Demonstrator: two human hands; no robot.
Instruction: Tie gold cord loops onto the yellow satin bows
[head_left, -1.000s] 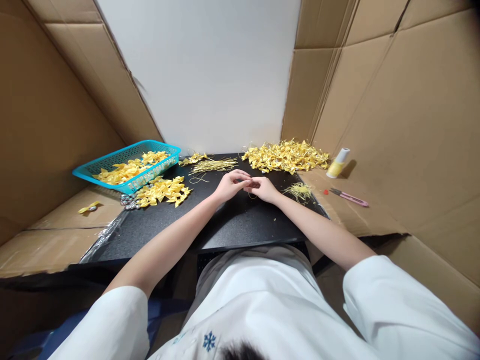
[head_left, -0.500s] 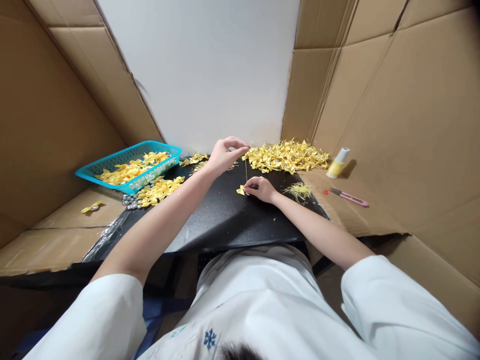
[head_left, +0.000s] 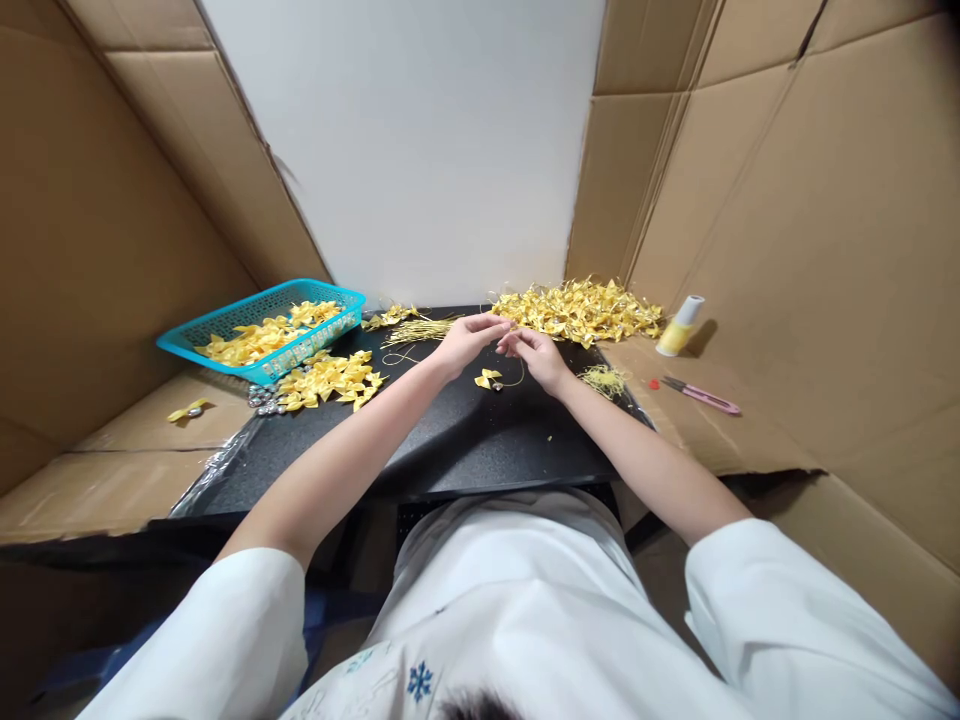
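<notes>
My left hand (head_left: 472,340) and my right hand (head_left: 536,357) meet fingertip to fingertip above the black table (head_left: 450,440). Each has its fingers pinched on a thin yellow cord (head_left: 523,372); the exact grip is too small to make out. From my right fingers the cord curves down to a yellow ribbon bow (head_left: 487,379) with a small shiny bead, just below my hands. Another stretch of cord loops out to the left of my left hand, over the table.
A blue basket (head_left: 169,341) of yellow bows stands at the left, with a pile of bows (head_left: 330,380) and grey beads (head_left: 262,397) beside it. Cut cords (head_left: 416,332) and a large bow heap (head_left: 581,310) lie behind. Rightward are thread scraps (head_left: 604,380), a thread spool (head_left: 679,327) and pink snips (head_left: 705,396).
My left hand has come down and my right hand has moved up, so they now meet. My right hand has let go of the bow, and the cord has gone from taut to curved.
</notes>
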